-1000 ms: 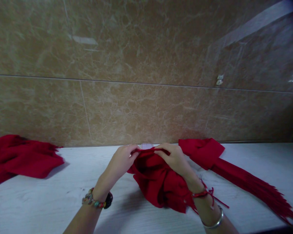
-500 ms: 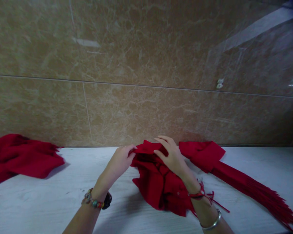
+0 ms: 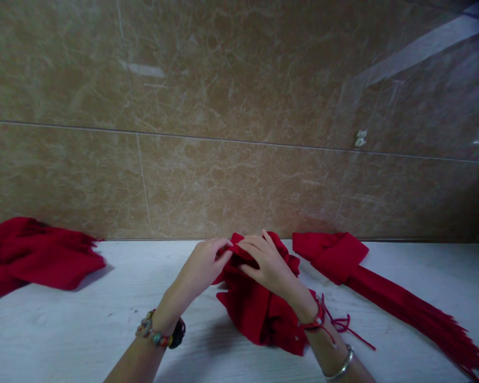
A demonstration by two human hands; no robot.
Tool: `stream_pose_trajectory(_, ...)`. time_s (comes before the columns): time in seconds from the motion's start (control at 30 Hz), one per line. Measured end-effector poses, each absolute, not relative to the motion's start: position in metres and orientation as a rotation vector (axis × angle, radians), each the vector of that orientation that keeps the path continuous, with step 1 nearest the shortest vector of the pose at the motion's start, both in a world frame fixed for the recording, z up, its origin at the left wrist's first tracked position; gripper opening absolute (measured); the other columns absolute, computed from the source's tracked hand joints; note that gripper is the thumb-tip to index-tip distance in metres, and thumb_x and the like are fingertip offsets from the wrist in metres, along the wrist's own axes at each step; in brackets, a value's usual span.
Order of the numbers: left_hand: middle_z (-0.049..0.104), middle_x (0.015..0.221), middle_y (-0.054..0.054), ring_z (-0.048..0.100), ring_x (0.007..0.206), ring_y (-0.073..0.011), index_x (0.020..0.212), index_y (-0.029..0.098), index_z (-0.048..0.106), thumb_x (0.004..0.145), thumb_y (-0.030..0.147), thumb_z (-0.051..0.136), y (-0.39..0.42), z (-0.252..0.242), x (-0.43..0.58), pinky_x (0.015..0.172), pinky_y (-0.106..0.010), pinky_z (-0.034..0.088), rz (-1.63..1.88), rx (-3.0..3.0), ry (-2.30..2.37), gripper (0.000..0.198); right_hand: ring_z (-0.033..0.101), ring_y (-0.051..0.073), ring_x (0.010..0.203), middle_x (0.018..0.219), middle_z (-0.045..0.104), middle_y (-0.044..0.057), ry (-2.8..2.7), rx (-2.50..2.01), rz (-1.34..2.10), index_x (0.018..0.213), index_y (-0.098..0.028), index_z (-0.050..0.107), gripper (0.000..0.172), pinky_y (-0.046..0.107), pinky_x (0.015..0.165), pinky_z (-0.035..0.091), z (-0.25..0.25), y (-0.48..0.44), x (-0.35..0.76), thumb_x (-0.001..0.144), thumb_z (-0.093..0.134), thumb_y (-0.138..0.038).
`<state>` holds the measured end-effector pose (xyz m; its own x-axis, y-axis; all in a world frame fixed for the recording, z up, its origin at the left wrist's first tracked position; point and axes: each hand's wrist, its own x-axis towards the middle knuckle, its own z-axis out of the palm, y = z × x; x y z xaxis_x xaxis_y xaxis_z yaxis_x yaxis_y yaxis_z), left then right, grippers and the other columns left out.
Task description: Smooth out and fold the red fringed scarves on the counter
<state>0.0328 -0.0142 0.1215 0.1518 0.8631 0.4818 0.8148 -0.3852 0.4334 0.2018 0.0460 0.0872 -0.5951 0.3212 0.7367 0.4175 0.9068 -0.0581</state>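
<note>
A bunched red scarf [image 3: 255, 314] lies in the middle of the white table [image 3: 83, 324], close to the wall. My left hand [image 3: 201, 266] pinches its top fold from the left, with a beaded bracelet on the wrist. From the right, my right hand [image 3: 265, 263] presses and grips the same fold, fingers curled onto the cloth. That wrist carries a red string and a metal bangle. The fold meets between the two sets of fingertips.
A second red scarf [image 3: 32, 258] lies heaped at the table's left end. A third red scarf [image 3: 383, 290] with long fringe stretches toward the right front corner. A brown marble-tiled wall [image 3: 239, 133] rises directly behind the table.
My right hand has drawn left and down onto the fold, meeting my left hand. The scarf's top has been gathered tighter into a smaller bunch.
</note>
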Motion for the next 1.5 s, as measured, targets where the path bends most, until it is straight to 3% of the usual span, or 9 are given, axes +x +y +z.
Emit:
stream_pose_trajectory(0.23, 0.064, 0.084, -0.005, 0.057, 0.078, -0.0175, 0.083, 0.019, 0.060, 0.079, 0.016, 0.040, -0.013, 0.120, 0.029, 0.071, -0.028, 0.041, 0.872, 2.368, 2.004, 0.020, 0.060, 0.015, 0.073, 0.078, 0.066, 0.001, -1.968, -0.627, 0.009, 0.080, -0.021, 0.061, 0.020, 0.044, 0.098, 0.031, 0.090, 0.058, 0.219, 0.079, 0.042, -0.013)
stream_pose_trajectory(0.43, 0.061, 0.081, -0.005, 0.056, 0.074, -0.0164, 0.078, 0.018, 0.055, 0.078, 0.013, 0.038, -0.007, 0.111, 0.034, 0.066, -0.027, 0.040, 0.815, 2.270, 2.093, 0.018, 0.061, 0.019, 0.079, 0.081, 0.067, 0.003, -1.883, -0.768, 0.216, 0.081, -0.021, 0.062, 0.018, 0.032, 0.073, 0.047, 0.099, 0.063, 0.238, 0.076, 0.045, -0.021)
stream_pose_trajectory(0.57, 0.060, 0.081, -0.005, 0.056, 0.073, -0.0173, 0.089, 0.018, 0.051, 0.086, 0.035, 0.031, -0.018, 0.113, 0.049, 0.064, -0.028, 0.042, 0.952, 2.200, 1.957, 0.026, 0.062, 0.018, 0.075, 0.080, 0.067, 0.003, -1.918, -0.837, 0.144, 0.081, -0.020, 0.062, 0.023, 0.030, 0.070, 0.046, 0.097, 0.056, 0.224, 0.072, 0.041, -0.016)
stream_pose_trajectory(0.67, 0.060, 0.092, -0.009, 0.057, 0.080, -0.0232, 0.099, 0.017, 0.047, 0.074, 0.054, 0.047, -0.024, 0.109, 0.061, 0.065, -0.032, 0.043, 0.832, 2.234, 1.972, 0.045, 0.061, 0.018, 0.073, 0.080, 0.067, 0.005, -1.922, -0.886, 0.091, 0.082, -0.020, 0.061, 0.023, 0.029, 0.068, 0.046, 0.096, 0.053, 0.217, 0.071, 0.041, -0.015)
stream_pose_trajectory(0.87, 0.060, 0.099, -0.010, 0.060, 0.083, -0.0213, 0.101, 0.018, 0.045, 0.077, 0.015, 0.044, -0.017, 0.102, 0.063, 0.066, -0.030, 0.043, 0.652, 2.239, 2.222, 0.025, 0.061, 0.019, 0.072, 0.078, 0.067, 0.004, -1.935, -0.894, 0.020, 0.079, -0.021, 0.062, 0.020, 0.029, 0.066, 0.045, 0.098, 0.050, 0.220, 0.073, 0.043, -0.017)
stream_pose_trajectory(1.13, 0.066, 0.085, -0.003, 0.061, 0.078, -0.0169, 0.089, 0.019, 0.051, 0.070, 0.009, 0.045, -0.016, 0.129, 0.009, 0.067, -0.026, 0.044, 1.048, 2.017, 2.073, 0.023, 0.060, 0.020, 0.066, 0.072, 0.066, 0.004, -1.736, -1.034, -0.034, 0.075, -0.020, 0.063, 0.020, 0.031, 0.063, 0.045, 0.098, 0.081, 0.264, 0.077, 0.046, -0.031)
stream_pose_trajectory(1.3, 0.066, 0.078, -0.002, 0.059, 0.072, -0.0156, 0.083, 0.018, 0.056, 0.075, 0.028, 0.046, -0.021, 0.135, 0.005, 0.064, -0.025, 0.044, 1.073, 2.037, 1.558, 0.016, 0.057, 0.022, 0.085, 0.089, 0.063, 0.009, -1.974, -0.933, -0.068, 0.093, -0.016, 0.062, 0.023, 0.037, 0.078, 0.044, 0.097, 0.078, 0.264, 0.076, 0.050, -0.025)
stream_pose_trajectory(1.43, 0.064, 0.074, -0.001, 0.055, 0.068, -0.0139, 0.075, 0.018, 0.059, 0.082, 0.034, 0.037, -0.018, 0.129, 0.018, 0.064, -0.024, 0.041, 1.005, 2.164, 1.609, 0.028, 0.048, 0.020, 0.105, 0.113, 0.054, 0.008, -2.304, -0.621, 0.065, 0.117, -0.021, 0.050, 0.045, 0.037, 0.092, 0.037, 0.098, 0.050, 0.230, 0.073, 0.059, -0.025)
stream_pose_trajectory(1.5, 0.062, 0.070, 0.000, 0.053, 0.064, -0.0133, 0.071, 0.018, 0.057, 0.084, 0.037, 0.033, -0.018, 0.127, 0.023, 0.061, -0.023, 0.040, 0.986, 2.190, 1.660, 0.034, 0.049, 0.020, 0.104, 0.110, 0.057, 0.007, -2.325, -0.582, 0.094, 0.114, -0.022, 0.052, 0.040, 0.038, 0.092, 0.036, 0.096, 0.041, 0.214, 0.074, 0.060, -0.025)
